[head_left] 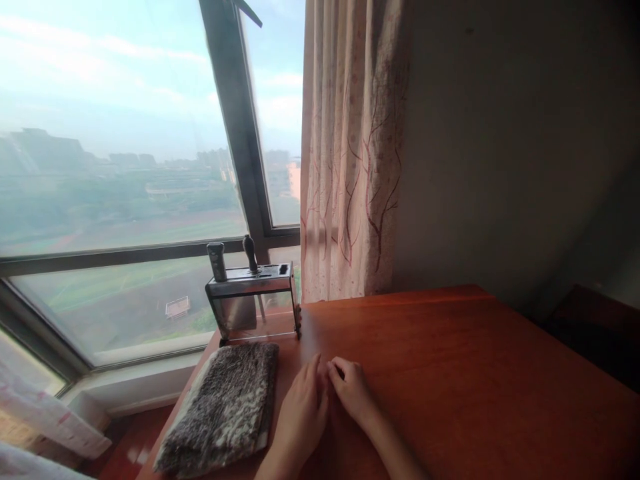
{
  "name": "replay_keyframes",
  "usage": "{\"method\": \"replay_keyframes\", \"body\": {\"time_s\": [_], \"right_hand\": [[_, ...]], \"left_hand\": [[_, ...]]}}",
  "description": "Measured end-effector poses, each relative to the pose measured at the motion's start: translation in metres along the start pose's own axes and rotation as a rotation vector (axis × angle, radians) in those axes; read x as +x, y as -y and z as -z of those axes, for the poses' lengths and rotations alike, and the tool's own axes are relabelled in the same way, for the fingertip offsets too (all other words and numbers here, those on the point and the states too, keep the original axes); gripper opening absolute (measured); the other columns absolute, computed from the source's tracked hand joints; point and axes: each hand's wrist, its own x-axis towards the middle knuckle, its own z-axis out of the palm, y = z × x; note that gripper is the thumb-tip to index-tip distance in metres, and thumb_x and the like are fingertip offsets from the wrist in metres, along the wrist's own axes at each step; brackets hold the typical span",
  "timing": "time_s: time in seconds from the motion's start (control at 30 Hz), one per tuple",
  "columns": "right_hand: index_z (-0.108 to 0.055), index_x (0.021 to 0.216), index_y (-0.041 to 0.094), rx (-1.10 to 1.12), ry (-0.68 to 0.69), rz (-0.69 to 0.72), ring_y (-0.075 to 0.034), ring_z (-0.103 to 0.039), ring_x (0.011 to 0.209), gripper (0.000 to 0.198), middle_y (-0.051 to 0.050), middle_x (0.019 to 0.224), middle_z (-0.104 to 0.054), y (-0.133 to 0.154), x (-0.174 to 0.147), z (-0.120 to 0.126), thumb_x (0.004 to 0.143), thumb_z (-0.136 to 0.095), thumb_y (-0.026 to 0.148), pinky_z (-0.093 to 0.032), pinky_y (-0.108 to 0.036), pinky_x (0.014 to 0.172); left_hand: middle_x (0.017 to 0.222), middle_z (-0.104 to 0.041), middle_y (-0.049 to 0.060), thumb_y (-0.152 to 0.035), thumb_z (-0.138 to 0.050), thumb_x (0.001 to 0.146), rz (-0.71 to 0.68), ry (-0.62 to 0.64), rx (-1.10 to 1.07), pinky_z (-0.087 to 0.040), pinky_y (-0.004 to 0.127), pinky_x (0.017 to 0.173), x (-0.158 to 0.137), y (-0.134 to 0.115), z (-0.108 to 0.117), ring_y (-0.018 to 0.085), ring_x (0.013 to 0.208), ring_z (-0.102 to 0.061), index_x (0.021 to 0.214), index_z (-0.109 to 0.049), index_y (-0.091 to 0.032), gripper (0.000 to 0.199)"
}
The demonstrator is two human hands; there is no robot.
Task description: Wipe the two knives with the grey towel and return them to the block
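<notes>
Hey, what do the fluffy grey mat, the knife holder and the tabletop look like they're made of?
The fluffy grey mat: shaggy textile, going by its tufted, mottled pile; exact fibre unclear.
The knife holder: probably polished metal on top, judging by bright reflections; the dark handles could be plastic or wood.
The tabletop: likely varnished wood or veneer, from its reddish-brown colour and soft sheen.
</notes>
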Motion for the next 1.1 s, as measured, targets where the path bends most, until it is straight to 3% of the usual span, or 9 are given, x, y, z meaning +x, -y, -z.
{"method": "replay_keyframes", "body": {"time_s": [0.23,0.4,0.5,0.7,0.9,1.1], "right_hand": [[-0.060,0.065,0.018,-0.053,0.015,-0.002,-0.015,-0.058,0.060,0.036,-0.002,0.060,-0.063,0.005,-0.001,0.000,0.092,-0.042,0.032,-0.034,-0.024,0.057],[-0.060,0.064,0.019,-0.068,0.022,0.002,-0.014,-0.059,0.060,0.036,-0.002,0.061,-0.064,0.007,-0.001,0.000,0.093,-0.042,0.032,-0.035,-0.022,0.058],[-0.060,0.065,0.019,-0.077,0.025,0.005,-0.014,-0.060,0.061,0.036,-0.002,0.062,-0.065,0.008,-0.001,0.000,0.093,-0.042,0.031,-0.036,-0.022,0.058],[-0.060,0.065,0.019,-0.086,0.029,0.011,-0.014,-0.059,0.061,0.035,-0.002,0.062,-0.065,0.008,-0.002,0.000,0.093,-0.041,0.030,-0.036,-0.022,0.059],[-0.061,0.065,0.019,-0.081,0.037,0.011,-0.015,-0.059,0.063,0.035,-0.003,0.063,-0.065,0.010,-0.003,0.001,0.093,-0.043,0.030,-0.037,-0.023,0.062],[-0.062,0.065,0.019,-0.028,0.032,-0.012,-0.016,-0.059,0.065,0.036,-0.004,0.065,-0.066,0.011,-0.003,0.002,0.091,-0.046,0.037,-0.038,-0.025,0.064]], "left_hand": [[0.126,-0.055,0.020,-0.020,-0.041,0.088,0.083,-0.127,0.623,-0.044,0.043,0.095,-0.011,0.013,0.058,0.031,0.112,-0.055,0.133,-0.048,-0.007,0.047],[0.125,-0.053,0.018,-0.026,-0.040,0.090,0.200,-0.149,0.832,-0.045,0.043,0.086,-0.015,0.015,0.085,0.032,0.111,-0.053,0.134,-0.047,-0.011,0.047],[0.125,-0.052,0.018,-0.029,-0.040,0.091,0.253,-0.087,0.858,-0.046,0.041,0.084,-0.018,0.017,0.092,0.032,0.111,-0.054,0.135,-0.045,-0.011,0.048],[0.120,-0.058,0.019,-0.031,-0.032,0.093,0.438,0.180,0.738,-0.051,0.043,0.069,-0.018,0.020,0.091,0.033,0.096,-0.066,0.138,-0.037,-0.011,0.050],[0.112,-0.064,0.019,-0.022,-0.036,0.088,0.385,0.259,0.716,-0.050,0.042,0.073,-0.012,0.019,0.085,0.032,0.092,-0.069,0.128,-0.044,-0.011,0.042],[0.111,-0.069,0.018,-0.021,-0.039,0.083,0.338,0.223,0.547,-0.048,0.044,0.079,-0.004,0.015,0.074,0.035,0.096,-0.068,0.125,-0.049,-0.012,0.044]]}}
